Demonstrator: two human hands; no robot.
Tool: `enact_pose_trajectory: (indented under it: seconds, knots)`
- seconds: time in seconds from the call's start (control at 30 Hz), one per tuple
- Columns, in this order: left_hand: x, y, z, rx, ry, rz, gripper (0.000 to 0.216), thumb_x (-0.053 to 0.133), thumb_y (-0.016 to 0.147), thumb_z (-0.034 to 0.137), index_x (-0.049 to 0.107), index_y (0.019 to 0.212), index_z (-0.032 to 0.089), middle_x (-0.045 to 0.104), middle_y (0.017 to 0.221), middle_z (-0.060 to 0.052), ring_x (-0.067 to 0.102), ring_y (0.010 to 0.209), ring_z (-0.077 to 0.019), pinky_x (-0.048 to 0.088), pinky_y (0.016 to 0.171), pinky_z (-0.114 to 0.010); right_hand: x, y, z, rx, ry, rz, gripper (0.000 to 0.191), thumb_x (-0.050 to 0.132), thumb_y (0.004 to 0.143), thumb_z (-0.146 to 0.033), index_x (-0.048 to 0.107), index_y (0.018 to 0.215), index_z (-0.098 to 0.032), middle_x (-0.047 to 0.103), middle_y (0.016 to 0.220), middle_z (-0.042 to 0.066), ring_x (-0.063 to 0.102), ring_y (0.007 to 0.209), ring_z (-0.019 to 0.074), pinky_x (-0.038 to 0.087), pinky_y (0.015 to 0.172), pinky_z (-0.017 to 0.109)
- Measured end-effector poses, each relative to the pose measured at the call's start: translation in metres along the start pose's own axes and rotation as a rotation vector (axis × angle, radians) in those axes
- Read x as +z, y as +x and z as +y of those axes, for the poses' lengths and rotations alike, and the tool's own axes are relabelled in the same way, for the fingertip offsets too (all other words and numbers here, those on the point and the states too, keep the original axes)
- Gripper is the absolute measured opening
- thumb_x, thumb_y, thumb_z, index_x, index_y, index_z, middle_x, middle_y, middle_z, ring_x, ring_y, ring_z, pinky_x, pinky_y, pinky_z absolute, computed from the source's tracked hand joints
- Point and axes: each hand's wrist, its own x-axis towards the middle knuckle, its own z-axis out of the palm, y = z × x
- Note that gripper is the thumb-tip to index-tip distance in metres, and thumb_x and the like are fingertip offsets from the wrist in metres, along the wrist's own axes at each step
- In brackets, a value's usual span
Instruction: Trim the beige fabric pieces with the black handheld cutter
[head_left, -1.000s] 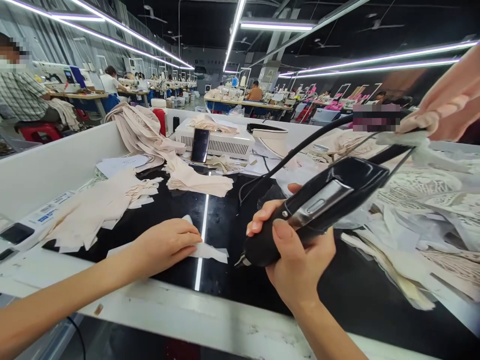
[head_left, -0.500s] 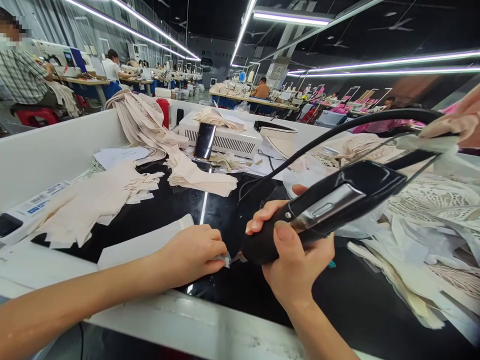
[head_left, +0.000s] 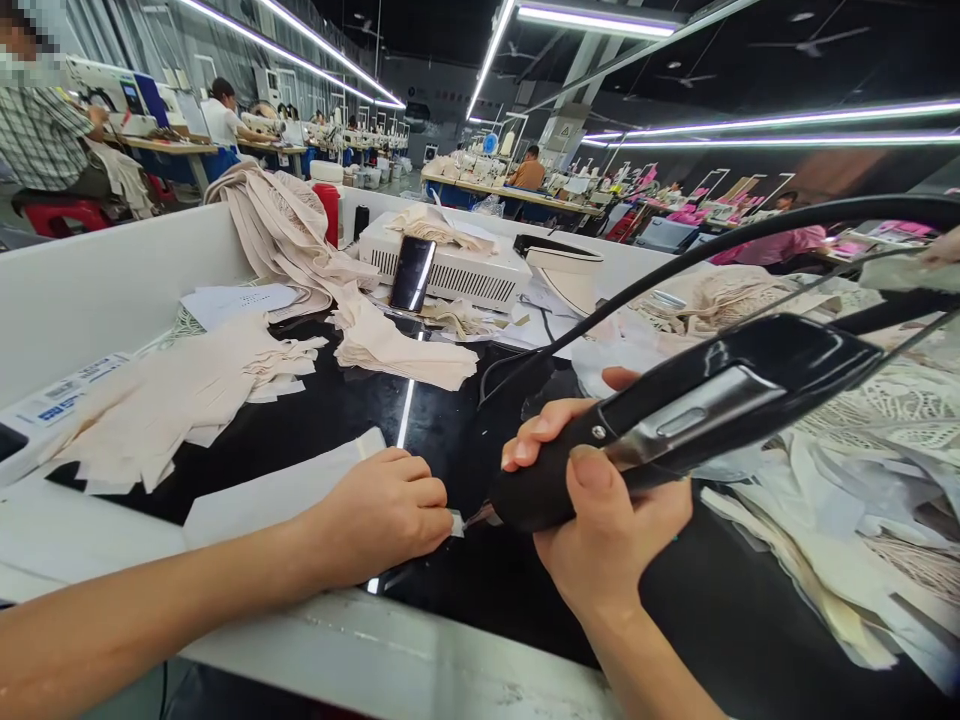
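Note:
My right hand [head_left: 600, 520] is wrapped round a black corded hand tool [head_left: 675, 420], whose tip points left and down at the black tabletop [head_left: 450, 580]. My left hand [head_left: 382, 515] lies curled, fingers pressed together on the end of a pale fabric strip [head_left: 277, 490], and a small corner of the strip shows right at the tool's tip. The tool's black cable [head_left: 675, 265] arches up and off to the right.
Stacks of beige cut pieces [head_left: 172, 400] lie at left, another [head_left: 397, 350] further back. A white box with a phone leaning on it [head_left: 442, 270] stands behind. Lace and white scraps [head_left: 847, 470] pile up at right. Other people sit at sewing tables beyond the white wall.
My left hand slid right along the strip and curled up near the tool tip. The tool came down and closer to the strip's end. A hand at upper right left the view.

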Motion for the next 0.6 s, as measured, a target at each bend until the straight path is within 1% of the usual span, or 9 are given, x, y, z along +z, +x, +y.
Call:
enact_pose_trajectory:
  seconds: [0.13,0.3,0.4,0.6]
  knots:
    - [-0.0031,-0.0009,0.0004,0.016,0.018,0.024,0.027,0.057,0.103,0.016,0.059,0.076,0.019,0.060,0.073,0.002,0.052,0.073,-0.0167,0.038,0.071,-0.033,0.0001,-0.0008,-0.0002,0.010,0.019,0.005,0.044,0.086,0.080,-0.038,0.065,0.118,-0.030,0.066,0.077,-0.004,0.062,0.055,0.0141,0.056,0.049,0.028]
    - [-0.0064,-0.0018,0.0014,0.046,0.033,-0.001,0.023,0.057,0.103,0.013,0.061,0.081,0.018,0.061,0.075,0.001,0.051,0.073,-0.0164,0.039,0.074,-0.032,0.0000,-0.0011,-0.0003,0.000,0.011,0.000,0.042,0.085,0.081,-0.037,0.065,0.118,-0.030,0.066,0.078,-0.004,0.062,0.054,0.0143,0.055,0.048,0.029]
    - [-0.0070,-0.0020,0.0026,0.062,0.044,-0.003,0.023,0.056,0.102,0.013,0.061,0.081,0.018,0.060,0.074,0.000,0.051,0.073,-0.0165,0.039,0.075,-0.032,-0.0001,-0.0012,-0.0007,-0.004,0.006,0.000,0.043,0.085,0.081,-0.038,0.065,0.118,-0.030,0.065,0.077,-0.004,0.062,0.054,0.0146,0.055,0.048,0.029]
    - [-0.0063,-0.0019,0.0042,0.059,0.030,0.035,0.025,0.054,0.103,0.011,0.061,0.079,0.018,0.059,0.072,0.001,0.049,0.070,-0.0165,0.040,0.075,-0.033,-0.0001,-0.0013,-0.0008,0.004,-0.005,0.005,0.044,0.086,0.080,-0.039,0.065,0.117,-0.030,0.065,0.077,-0.004,0.062,0.054,0.0148,0.056,0.049,0.029]
